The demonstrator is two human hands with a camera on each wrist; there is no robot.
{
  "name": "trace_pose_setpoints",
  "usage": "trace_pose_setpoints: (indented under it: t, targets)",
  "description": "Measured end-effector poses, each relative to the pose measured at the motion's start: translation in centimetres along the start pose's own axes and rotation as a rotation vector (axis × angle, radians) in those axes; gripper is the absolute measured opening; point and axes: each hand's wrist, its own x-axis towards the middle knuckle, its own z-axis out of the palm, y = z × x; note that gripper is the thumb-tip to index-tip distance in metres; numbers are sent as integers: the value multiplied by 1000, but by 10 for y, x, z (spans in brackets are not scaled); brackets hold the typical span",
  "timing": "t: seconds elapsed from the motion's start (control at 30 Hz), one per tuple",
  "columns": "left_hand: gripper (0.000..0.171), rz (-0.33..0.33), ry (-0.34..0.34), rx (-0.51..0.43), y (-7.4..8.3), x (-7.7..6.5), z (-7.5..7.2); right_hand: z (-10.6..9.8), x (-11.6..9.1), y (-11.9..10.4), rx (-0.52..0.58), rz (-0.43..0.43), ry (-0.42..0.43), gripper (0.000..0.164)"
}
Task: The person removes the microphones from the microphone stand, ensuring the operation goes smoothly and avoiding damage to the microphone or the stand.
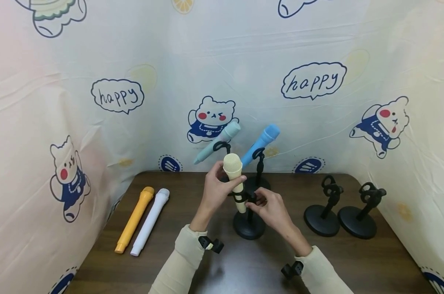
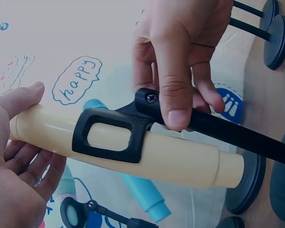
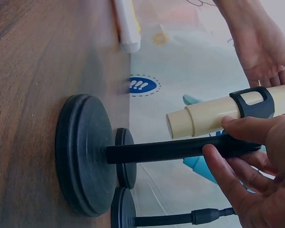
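Note:
A cream microphone (image 1: pixel 232 164) sits tilted in the black clip (image 2: pixel 80 135) of a microphone stand (image 1: pixel 249 228), its mesh head up. My left hand (image 1: pixel 216 185) grips its upper body just below the head. In the left wrist view, the clip wraps round the middle of the body and the narrower tail sticks out beyond it. My right hand (image 1: pixel 271 208) pinches the top of the stand's pole (image 3: pixel 156 150) at the clip joint, thumb on one side and fingers on the other. The round base stands on the table.
Behind my hands, a mint microphone (image 1: pixel 210 148) and a blue microphone (image 1: pixel 260 143) rest in stands. A yellow microphone (image 1: pixel 135 218) and a white microphone (image 1: pixel 150 222) lie on the table (image 1: pixel 185 204) at left. Two stands with bare clips, one nearer (image 1: pixel 322 220) and one farther right (image 1: pixel 358 222), are at right.

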Motion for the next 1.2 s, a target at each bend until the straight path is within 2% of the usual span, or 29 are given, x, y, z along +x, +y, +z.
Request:
trace_pose_setpoints:
  t: [0.23, 0.8, 1.03, 1.2]
  targets:
    - [54, 24, 4, -4, 6, 3, -1, 0, 1, 0, -22, -6, 1, 21]
    - [53, 23, -4, -16, 15, 13, -7, 0, 1, -1, -39, -24, 2, 23]
    - [57, 58, -4, -37, 21, 17, -7, 0, 2, 0, -44, -30, -3, 24]
    - [59, 56, 5, -25, 24, 18, -9, 1, 2, -1, -40, -28, 0, 23]
